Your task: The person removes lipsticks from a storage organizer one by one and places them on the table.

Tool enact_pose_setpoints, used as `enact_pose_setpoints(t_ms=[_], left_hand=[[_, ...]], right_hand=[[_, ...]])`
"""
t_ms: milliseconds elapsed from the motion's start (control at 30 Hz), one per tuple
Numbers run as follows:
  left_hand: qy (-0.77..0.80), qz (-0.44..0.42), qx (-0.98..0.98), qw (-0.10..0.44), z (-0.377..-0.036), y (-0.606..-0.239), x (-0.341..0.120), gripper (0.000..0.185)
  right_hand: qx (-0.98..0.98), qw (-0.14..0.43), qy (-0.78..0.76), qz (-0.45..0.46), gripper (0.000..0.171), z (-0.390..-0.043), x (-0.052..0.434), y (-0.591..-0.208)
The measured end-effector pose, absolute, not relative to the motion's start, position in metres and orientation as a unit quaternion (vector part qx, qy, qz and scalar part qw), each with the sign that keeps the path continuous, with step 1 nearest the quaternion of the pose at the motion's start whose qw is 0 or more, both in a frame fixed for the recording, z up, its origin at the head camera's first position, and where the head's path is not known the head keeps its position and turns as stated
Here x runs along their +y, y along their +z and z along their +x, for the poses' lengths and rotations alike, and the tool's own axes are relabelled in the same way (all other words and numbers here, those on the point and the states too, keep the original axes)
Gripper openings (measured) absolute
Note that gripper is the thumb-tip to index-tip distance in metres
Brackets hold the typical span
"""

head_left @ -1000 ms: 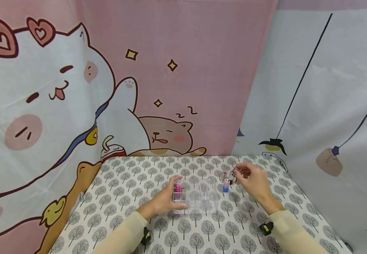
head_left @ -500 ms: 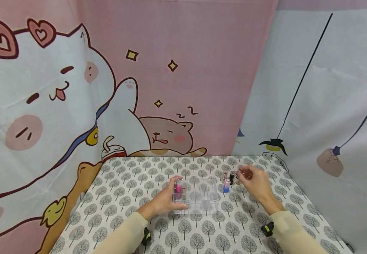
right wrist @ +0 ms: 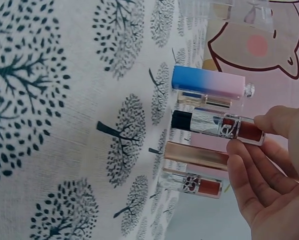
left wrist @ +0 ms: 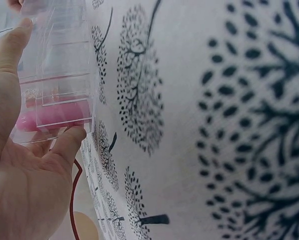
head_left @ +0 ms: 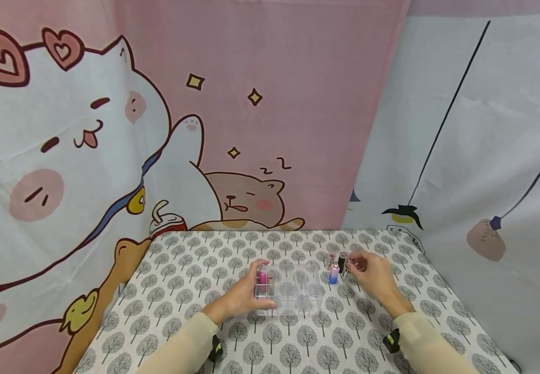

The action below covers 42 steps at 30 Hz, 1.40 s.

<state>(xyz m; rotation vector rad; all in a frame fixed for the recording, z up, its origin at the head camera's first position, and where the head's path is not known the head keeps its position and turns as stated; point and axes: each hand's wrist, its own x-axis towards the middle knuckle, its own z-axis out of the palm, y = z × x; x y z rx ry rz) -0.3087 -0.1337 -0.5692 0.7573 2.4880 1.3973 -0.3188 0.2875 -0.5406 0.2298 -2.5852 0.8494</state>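
Note:
My left hand [head_left: 241, 292] grips the left end of a clear plastic organizer [head_left: 298, 306], thumb at the near side and fingers at the far side. A bright pink tube [left wrist: 54, 116] and a smaller reddish tube [head_left: 271, 281] stand in its left compartments. To the right, my right hand [head_left: 373, 271] pinches the top of a lip gloss tube [right wrist: 205, 123] with a black lower end and a clear upper part. Beside it stand a blue-to-pink tube [right wrist: 208, 81], a rose-gold tube [right wrist: 196, 154] and another clear-and-red lip gloss tube [right wrist: 193, 184].
A tree-print cloth [head_left: 195, 322] covers the table. Pink cartoon fabric [head_left: 316, 130] hangs along the far side, with white fabric [head_left: 447, 156] on the right. The tubes stand close together, a little right of the organizer.
My right hand has shifted slightly right and then lower among the standing tubes, uncovering more of the black one. My left hand and the organizer have stayed in place.

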Motion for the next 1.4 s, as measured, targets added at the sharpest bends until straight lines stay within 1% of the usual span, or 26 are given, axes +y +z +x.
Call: enact_pose_setpoints(t_ms=[300,533,667,967,1167,1400], left_hand=[[0.465,0.251,0.844,0.093,-0.310,-0.568,-0.132,0.120],[0.458,0.250,0.848,0.093,-0.310,-0.570,-0.132,0.122],[0.454,0.245,0.852,0.094,-0.311,-0.570,-0.131,0.123],[0.453,0.242,0.853,0.095,-0.313,-0.573,-0.132,0.124],[0.453,0.245,0.852,0.094,-0.311,-0.573,-0.132,0.126],[0.457,0.242,0.851,0.094,-0.311,-0.574,-0.133,0.123]], right_hand=[[-0.930,0.182,0.307,0.082,0.018,-0.321,0.287,-0.548],[-0.936,0.166,0.301,0.075,0.020,-0.321,0.286,-0.551],[-0.936,0.166,0.301,0.077,0.021,-0.322,0.286,-0.552],[-0.937,0.165,0.297,0.083,0.016,-0.324,0.287,-0.554],[-0.936,0.159,0.303,0.083,0.019,-0.323,0.285,-0.552],[-0.932,0.167,0.312,0.079,0.027,-0.321,0.282,-0.546]])
